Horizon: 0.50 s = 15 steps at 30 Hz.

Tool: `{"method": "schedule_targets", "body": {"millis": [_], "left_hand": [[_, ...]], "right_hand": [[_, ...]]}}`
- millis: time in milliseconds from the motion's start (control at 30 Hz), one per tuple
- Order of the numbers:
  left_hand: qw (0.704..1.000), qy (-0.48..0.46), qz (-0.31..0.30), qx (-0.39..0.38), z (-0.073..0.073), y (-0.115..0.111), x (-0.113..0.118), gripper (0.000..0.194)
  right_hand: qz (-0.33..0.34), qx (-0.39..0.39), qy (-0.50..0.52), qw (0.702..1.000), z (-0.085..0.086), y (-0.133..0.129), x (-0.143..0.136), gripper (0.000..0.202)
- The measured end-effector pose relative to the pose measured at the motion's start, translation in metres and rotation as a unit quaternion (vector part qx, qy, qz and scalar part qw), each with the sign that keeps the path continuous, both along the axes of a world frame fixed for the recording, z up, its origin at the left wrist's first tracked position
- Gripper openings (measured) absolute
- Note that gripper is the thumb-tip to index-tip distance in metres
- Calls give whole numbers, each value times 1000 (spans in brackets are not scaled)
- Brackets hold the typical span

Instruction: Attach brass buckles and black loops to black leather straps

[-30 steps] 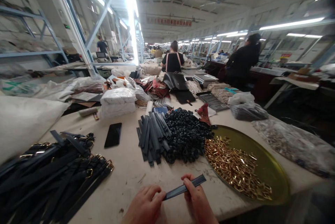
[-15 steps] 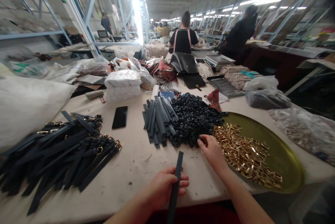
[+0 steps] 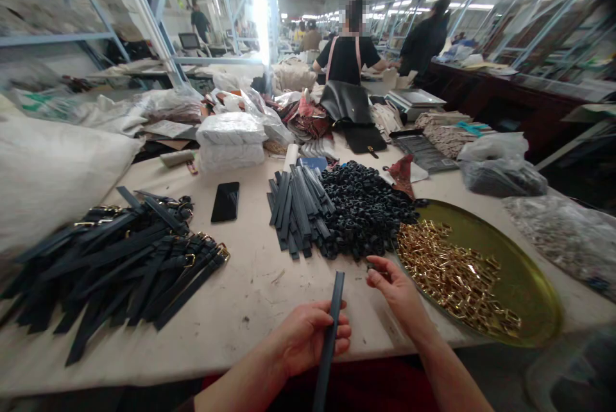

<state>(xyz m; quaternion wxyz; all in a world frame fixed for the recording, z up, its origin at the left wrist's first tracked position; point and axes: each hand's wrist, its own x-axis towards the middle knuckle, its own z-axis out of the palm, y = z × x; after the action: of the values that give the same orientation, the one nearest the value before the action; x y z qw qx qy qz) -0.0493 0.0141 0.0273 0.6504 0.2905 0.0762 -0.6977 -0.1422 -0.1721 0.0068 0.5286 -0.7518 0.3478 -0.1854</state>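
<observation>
My left hand (image 3: 308,336) is closed around a dark flat strap (image 3: 337,293), which points up and away from me over the table's front edge. Between the thumb and fingertips of my right hand (image 3: 400,293) is a small black strap loop (image 3: 370,266), partly hidden. Just beyond that hand lies a heap of black strap loops (image 3: 368,210). Bare straps (image 3: 299,210) are piled against the heap's left side. To the right, gold buckles (image 3: 452,277) cover part of a round brass-coloured tray (image 3: 529,277).
Buckled dark straps (image 3: 129,264) are stacked at the left. A black phone (image 3: 225,201) lies between the piles. Wrapped white bundles (image 3: 231,142), a black leather piece (image 3: 349,104) and plastic bags (image 3: 500,165) line the back. One person (image 3: 347,59) works farther off.
My right hand has drawn back from the heap of loops with one loop pinched in it. My left hand still holds the strap. The view has tilted down slightly.
</observation>
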Motion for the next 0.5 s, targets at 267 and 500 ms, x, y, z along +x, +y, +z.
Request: {"method": "schedule_targets", "body": {"millis": [267,500], "left_hand": [[981,-162,-27,103,8,12,-9,33],[942,-306,-87,109,23,17,-13,42]], "right_hand": [[-72,374,-135,915,-9,57,-17,36],[-96,407,-164,893,-4,67,-21,34]]}}
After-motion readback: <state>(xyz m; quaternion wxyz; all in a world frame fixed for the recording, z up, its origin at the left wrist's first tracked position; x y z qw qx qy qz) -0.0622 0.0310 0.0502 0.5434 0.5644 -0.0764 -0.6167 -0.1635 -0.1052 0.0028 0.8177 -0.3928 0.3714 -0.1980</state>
